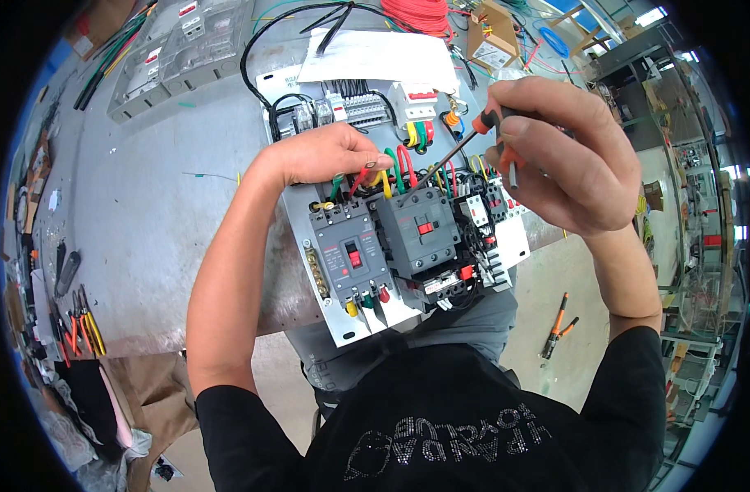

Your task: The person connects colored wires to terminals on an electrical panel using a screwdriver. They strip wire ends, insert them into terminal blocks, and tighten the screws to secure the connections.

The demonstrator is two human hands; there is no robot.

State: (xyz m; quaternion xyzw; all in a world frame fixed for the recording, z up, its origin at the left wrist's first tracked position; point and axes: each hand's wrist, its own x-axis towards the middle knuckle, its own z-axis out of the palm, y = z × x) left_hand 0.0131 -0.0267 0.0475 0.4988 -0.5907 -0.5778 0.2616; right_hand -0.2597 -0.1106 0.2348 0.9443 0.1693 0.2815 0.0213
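Note:
A metal mounting plate (354, 330) carries a grey circuit breaker (335, 256) with a red switch and, to its right, a dark grey contactor (408, 238). My left hand (330, 154) is closed above them, its thumb and fingertips pinching a yellow wire (386, 184) at the contactor's far edge. My right hand (576, 156) grips a screwdriver (453, 153) with a red and black handle. Its shaft slants down to the contactor's far terminals. A second tool, with an orange part and a metal tip (512, 175), sticks out beneath those fingers. Green and red wires loop between both hands.
A terminal strip (367, 110) and a small white breaker (416, 102) sit farther back on the plate. Paper sheets (375, 59), a red wire coil (416, 15) and grey enclosures (166, 66) lie beyond. Pliers (84, 324) lie at left; orange-handled pliers (557, 328) are on the floor.

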